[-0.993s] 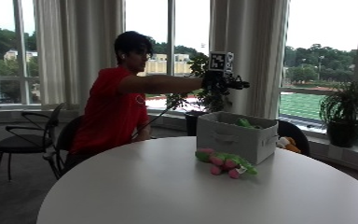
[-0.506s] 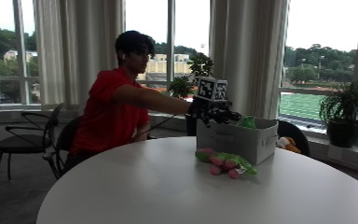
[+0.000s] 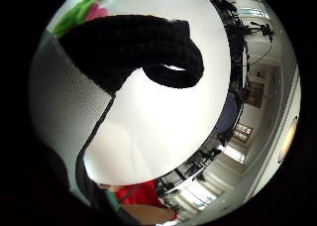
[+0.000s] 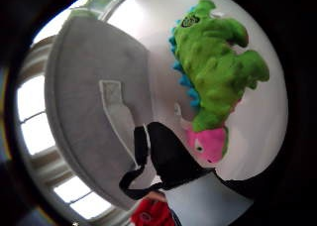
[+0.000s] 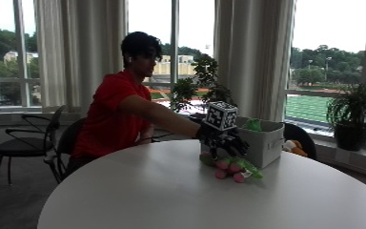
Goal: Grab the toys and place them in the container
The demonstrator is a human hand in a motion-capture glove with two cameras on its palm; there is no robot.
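The gloved right hand (image 5: 224, 140) hovers just above the green-and-pink plush dinosaur (image 5: 232, 168), fingers loosely spread, holding nothing. The toy lies on the tabletop (image 5: 170, 195) against the grey fabric container (image 5: 265, 140) — reach step; next, close on it.

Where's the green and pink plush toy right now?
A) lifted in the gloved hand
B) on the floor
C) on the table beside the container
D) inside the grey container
C: the green and pink plush toy lies on the white table against the grey container, with the gloved right hand just above it.
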